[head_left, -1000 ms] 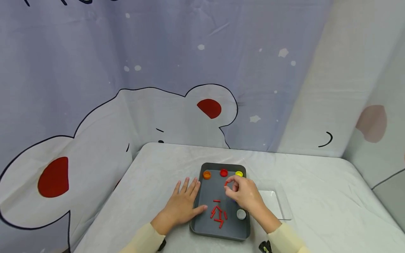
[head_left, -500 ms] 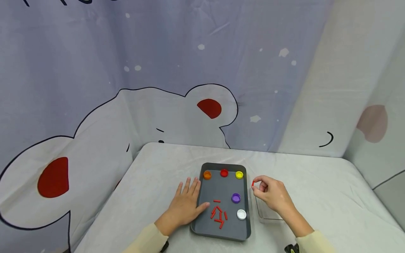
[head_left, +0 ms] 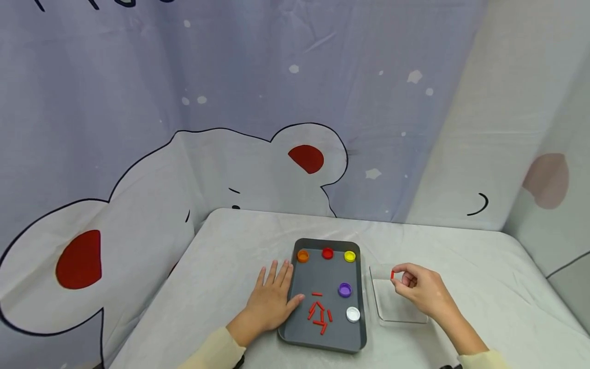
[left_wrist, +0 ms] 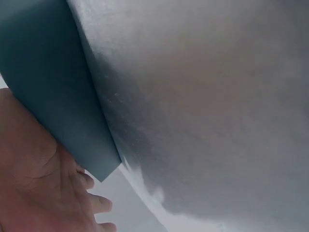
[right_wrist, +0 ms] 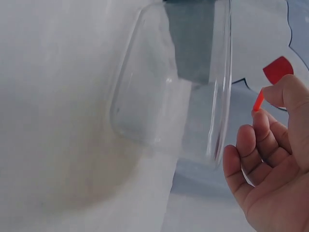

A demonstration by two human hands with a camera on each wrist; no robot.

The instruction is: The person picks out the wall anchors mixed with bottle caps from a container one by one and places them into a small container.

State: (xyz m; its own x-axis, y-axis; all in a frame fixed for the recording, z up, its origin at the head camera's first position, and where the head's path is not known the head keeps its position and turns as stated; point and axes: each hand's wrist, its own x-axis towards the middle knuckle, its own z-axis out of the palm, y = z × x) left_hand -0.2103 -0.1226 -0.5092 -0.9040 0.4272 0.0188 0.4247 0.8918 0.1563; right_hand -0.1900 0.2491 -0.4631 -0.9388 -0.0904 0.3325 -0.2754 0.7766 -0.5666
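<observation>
Between thumb and forefinger, my right hand (head_left: 424,289) pinches a short red stick (right_wrist: 258,101). It holds the stick above a clear rectangular container (head_left: 376,298) to the right of the dark grey tray (head_left: 311,277). In the right wrist view the container's clear wall (right_wrist: 145,96) stands beside the hand, apart from the fingers. My left hand (head_left: 266,305), fingers straight and spread, rests at the tray's left edge. Several red sticks (head_left: 322,315) lie loose in the tray's lower middle. The left wrist view shows the tray's outer side (left_wrist: 63,92) next to the left palm.
Round caps sit in the tray: orange (head_left: 302,255), red (head_left: 327,253) and yellow (head_left: 350,256) along the far end, purple (head_left: 344,290) and white (head_left: 353,314) on the right. A white cloth (head_left: 249,236) covers the table; a printed curtain (head_left: 258,77) hangs behind.
Still pinching the red stick, my right hand has moved right from above the tray to above the clear container. The purple cap has come into sight. My left hand has barely moved.
</observation>
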